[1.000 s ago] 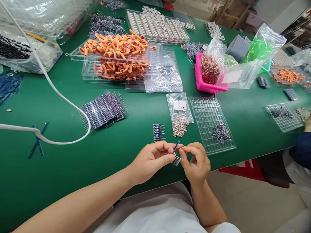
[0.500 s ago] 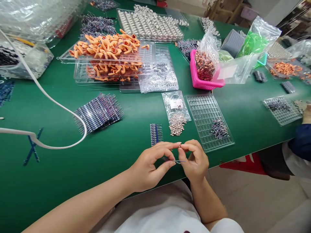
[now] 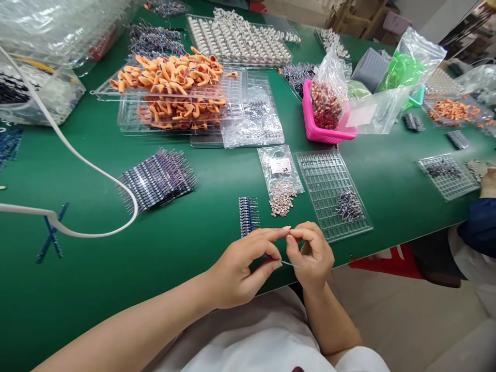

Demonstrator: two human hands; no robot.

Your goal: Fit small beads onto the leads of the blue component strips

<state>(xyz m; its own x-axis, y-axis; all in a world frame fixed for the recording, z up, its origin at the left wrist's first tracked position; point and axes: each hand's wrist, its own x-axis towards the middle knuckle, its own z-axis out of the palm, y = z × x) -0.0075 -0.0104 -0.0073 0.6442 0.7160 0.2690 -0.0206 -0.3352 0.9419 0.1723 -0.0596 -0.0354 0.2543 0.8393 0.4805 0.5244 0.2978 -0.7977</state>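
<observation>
At the table's front edge my left hand (image 3: 246,266) pinches a small part with thin wire leads (image 3: 287,263) between thumb and a bent finger. Its outstretched index fingertip meets the fingertips of my right hand (image 3: 313,253). My right hand is closed in a pinch, and whatever sits in it is too small to make out. Just behind the hands lie a blue strip of small leaded parts (image 3: 248,214) and a heap of tiny pale discs (image 3: 282,200) at the mouth of a clear bag (image 3: 277,155). A clear ribbed tray (image 3: 320,181) holds a pile of loose leaded parts (image 3: 349,205).
Stacked clear trays hold orange curved pieces (image 3: 174,75). A pink basket (image 3: 325,135) carries a bag of copper-coloured parts. More leaded strips (image 3: 158,180) lie left, near a white cable (image 3: 96,170). A co-worker's sleeve (image 3: 482,227) shows at far right.
Both hands stay together at nearly the same place. The right thumb has moved slightly lower, away from the index fingertips, and the thin lead in the left hand now tilts downward to the right.
</observation>
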